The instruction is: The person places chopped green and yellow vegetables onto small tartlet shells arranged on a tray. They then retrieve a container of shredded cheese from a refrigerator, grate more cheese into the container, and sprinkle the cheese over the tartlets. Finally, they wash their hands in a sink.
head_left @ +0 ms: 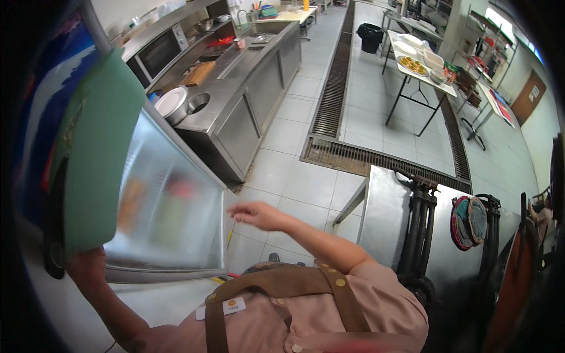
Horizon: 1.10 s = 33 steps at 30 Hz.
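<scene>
My left hand [88, 267] is closed around the lower end of a large green cutting board [103, 159], held upright at the far left. A black handle-like piece [56, 229] with a rounded end lies along the board's left side; what it belongs to is hidden. Behind the board stands a cooler's fogged glass door [176, 206] in a grey frame. Blurred orange, red and green shapes show through the glass. My right hand [253, 215] hovers just right of the door's edge, fingers loosely bent, with nothing visible in them.
A steel counter [235, 106] with a microwave [159, 53], a wooden board [198, 73] and pots runs along the left. At right are a steel stove [382, 217] with black burners and cloth pads [469, 222]. Farther back stand a food table [438, 82], black bin [370, 36] and floor grates [353, 159].
</scene>
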Motion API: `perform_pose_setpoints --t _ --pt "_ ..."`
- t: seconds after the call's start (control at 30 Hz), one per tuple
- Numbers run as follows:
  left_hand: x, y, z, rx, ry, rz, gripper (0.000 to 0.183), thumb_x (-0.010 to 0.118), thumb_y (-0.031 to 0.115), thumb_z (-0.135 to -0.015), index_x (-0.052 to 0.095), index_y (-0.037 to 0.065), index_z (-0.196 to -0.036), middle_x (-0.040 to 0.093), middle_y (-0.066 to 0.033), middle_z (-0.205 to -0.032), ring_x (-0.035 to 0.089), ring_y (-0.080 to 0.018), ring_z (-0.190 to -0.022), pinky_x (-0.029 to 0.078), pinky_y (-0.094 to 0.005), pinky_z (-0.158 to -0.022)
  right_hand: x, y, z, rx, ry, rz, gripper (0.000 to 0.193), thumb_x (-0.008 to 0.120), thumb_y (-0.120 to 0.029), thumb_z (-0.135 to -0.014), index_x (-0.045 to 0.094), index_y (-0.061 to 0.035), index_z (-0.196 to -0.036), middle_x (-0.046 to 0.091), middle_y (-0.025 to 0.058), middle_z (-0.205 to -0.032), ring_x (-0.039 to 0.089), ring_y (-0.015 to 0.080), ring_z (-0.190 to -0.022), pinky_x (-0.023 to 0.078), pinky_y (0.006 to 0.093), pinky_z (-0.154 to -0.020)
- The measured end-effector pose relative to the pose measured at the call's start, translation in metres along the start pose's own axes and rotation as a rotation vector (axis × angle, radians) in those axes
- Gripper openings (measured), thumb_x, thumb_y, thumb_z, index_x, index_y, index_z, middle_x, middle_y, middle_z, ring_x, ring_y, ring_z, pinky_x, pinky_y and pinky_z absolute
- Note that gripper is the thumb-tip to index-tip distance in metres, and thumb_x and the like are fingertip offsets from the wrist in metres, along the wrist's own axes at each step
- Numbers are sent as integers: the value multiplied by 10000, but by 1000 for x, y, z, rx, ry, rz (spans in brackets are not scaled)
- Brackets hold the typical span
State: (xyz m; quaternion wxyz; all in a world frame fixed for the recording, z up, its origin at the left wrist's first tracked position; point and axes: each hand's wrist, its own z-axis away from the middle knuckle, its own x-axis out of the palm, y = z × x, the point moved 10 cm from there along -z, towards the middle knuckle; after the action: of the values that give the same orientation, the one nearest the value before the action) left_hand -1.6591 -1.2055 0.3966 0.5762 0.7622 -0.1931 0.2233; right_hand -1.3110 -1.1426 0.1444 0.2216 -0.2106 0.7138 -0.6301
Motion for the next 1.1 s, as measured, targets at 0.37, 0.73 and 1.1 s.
perform_pose_setpoints --t 0.37,0.73,1.1 --pt "83 -203 -103 -289 86 -73 521 567 432 -906 521 85 -1292 620 -67 -1204 648 -207 -995 562 -340 -806 -183 16 -3 126 276 13 373 535 -166 -969 497 -61 -1325 626 107 -1126 611 165 -987 489 306 -858" --pt "136 -473 -277 -626 8 -73 631 585 463 -870 445 99 -1366 540 -70 -1317 573 -226 -1143 534 -406 -893 -456 169 98 556 1055 -73 333 586 -217 -899 577 -74 -1199 663 71 -985 656 155 -797 509 293 -653" --pt "291 -705 -403 -820 -217 -75 623 587 396 -860 419 40 -1344 562 -121 -1237 627 -244 -1041 591 -398 -802 -554 285 276 813 1512 -578 253 547 -221 -948 541 -82 -1160 660 82 -947 651 190 -752 520 334 -638"
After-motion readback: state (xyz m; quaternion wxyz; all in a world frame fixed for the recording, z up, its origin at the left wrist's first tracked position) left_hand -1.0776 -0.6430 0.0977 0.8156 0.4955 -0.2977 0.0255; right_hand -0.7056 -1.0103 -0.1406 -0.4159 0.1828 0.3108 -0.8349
